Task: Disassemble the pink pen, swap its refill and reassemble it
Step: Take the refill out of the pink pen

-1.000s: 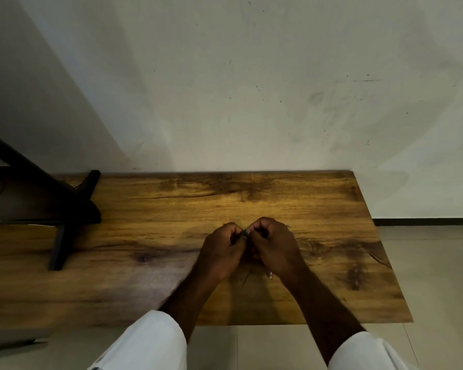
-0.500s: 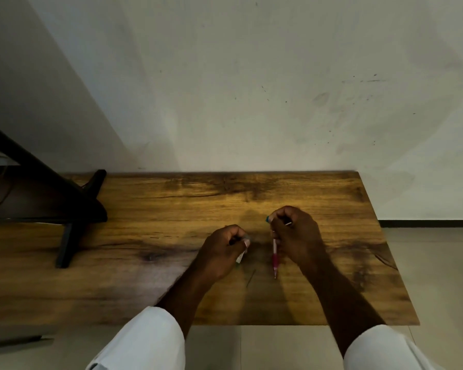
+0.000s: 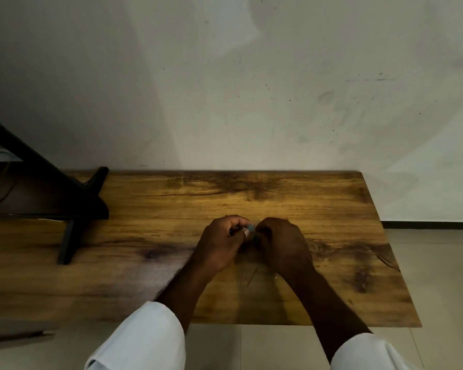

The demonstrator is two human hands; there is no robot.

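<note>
My left hand (image 3: pixel 219 243) and my right hand (image 3: pixel 282 244) meet knuckle to knuckle over the middle of the wooden table (image 3: pixel 332 209). Both are closed around parts of the pink pen, which the fingers almost wholly hide. A small grey-blue bit of the pen (image 3: pixel 250 227) shows between the fingertips, and a dark sliver shows inside my left fist. A tiny pale end (image 3: pixel 276 275) pokes out under my right wrist. A thin dark refill (image 3: pixel 251 276) lies on the table just below the hands.
A black angled stand (image 3: pixel 72 209) rests on the table's left part, with a foot reaching toward me. A pale wall runs along the table's far edge. The table's right and near edges drop to a tiled floor (image 3: pixel 439 263).
Half a second ago my hands were apart, the right one dangling the pink pen body and the left holding a small pale piece. They have come back together and the pen is hidden.
</note>
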